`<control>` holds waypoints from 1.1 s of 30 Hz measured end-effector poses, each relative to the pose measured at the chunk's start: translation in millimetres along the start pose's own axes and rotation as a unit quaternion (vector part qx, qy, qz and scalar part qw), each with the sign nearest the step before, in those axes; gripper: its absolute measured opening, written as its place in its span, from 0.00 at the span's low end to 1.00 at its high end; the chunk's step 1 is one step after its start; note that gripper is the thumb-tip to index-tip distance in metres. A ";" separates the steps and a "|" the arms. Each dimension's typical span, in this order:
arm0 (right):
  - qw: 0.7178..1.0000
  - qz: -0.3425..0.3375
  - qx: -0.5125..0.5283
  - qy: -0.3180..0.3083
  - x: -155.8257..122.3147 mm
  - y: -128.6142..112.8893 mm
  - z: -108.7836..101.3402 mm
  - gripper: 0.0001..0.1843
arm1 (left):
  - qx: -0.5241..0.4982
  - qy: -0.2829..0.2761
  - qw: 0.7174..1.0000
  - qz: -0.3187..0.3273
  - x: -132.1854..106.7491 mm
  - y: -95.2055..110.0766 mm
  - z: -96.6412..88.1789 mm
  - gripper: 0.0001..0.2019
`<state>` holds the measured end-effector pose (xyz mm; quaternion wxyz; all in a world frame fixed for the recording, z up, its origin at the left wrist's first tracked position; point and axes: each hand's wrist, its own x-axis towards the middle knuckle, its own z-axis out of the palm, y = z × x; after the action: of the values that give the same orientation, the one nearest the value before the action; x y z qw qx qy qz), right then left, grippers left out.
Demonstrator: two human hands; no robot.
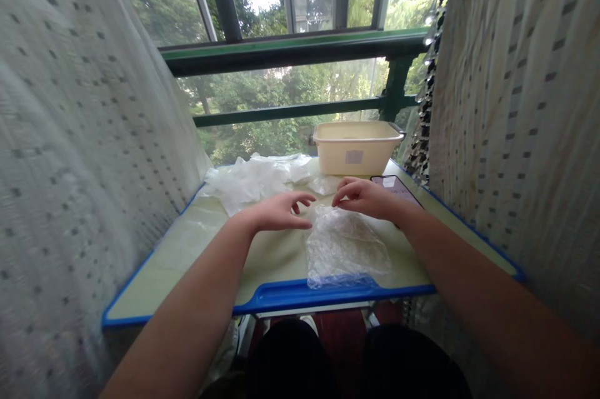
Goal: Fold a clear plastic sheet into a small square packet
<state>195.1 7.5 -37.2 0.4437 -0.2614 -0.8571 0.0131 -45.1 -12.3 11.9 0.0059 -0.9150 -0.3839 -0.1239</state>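
A crumpled clear plastic bag (345, 249) lies flat on the pale table (187, 249), reaching the blue front edge. My right hand (363, 197) rests at the bag's far edge with fingers curled and pinched together, seemingly on the plastic. My left hand (281, 211) hovers just left of the bag's top corner, its fingers bent but apart and holding nothing.
A heap of clear plastic bags (255, 179) lies at the back left of the table. A cream plastic tub (356, 146) stands at the back by the window. A dark phone (396, 187) lies right of my right hand. Dotted curtains hang close on both sides.
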 end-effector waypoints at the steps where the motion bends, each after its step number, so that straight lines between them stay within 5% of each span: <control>1: 1.000 0.003 0.004 -0.001 -0.2 0.2 0.0 0.09 | -0.004 0.007 1.000 -0.007 -1.6 1.5 -3.0 0.26; 7: 1.000 0.007 0.019 -0.014 -0.6 1.2 -0.3 0.08 | -0.036 0.002 0.990 -0.139 2.9 8.4 -2.0 0.19; 14: 0.998 0.019 0.007 -0.056 0.2 2.8 1.5 0.09 | -0.139 -0.028 0.980 -0.142 11.4 -5.7 7.6 0.20; 22: 0.993 -0.020 0.103 0.050 3.8 4.2 7.6 0.10 | -0.174 -0.019 0.971 -0.162 10.3 1.1 11.3 0.16; 29: 0.982 0.058 0.169 0.061 3.7 6.7 10.3 0.13 | -0.129 0.010 0.977 -0.167 12.5 5.7 15.9 0.12; 33: 0.989 0.015 0.142 0.035 3.6 5.0 9.2 0.11 | -0.146 -0.002 0.969 -0.197 10.8 5.8 12.1 0.16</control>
<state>188.5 15.4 -41.3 0.5057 -0.2086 -0.8266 0.1327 -31.0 -7.5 3.1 -0.1531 -0.8123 -0.5348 -0.1751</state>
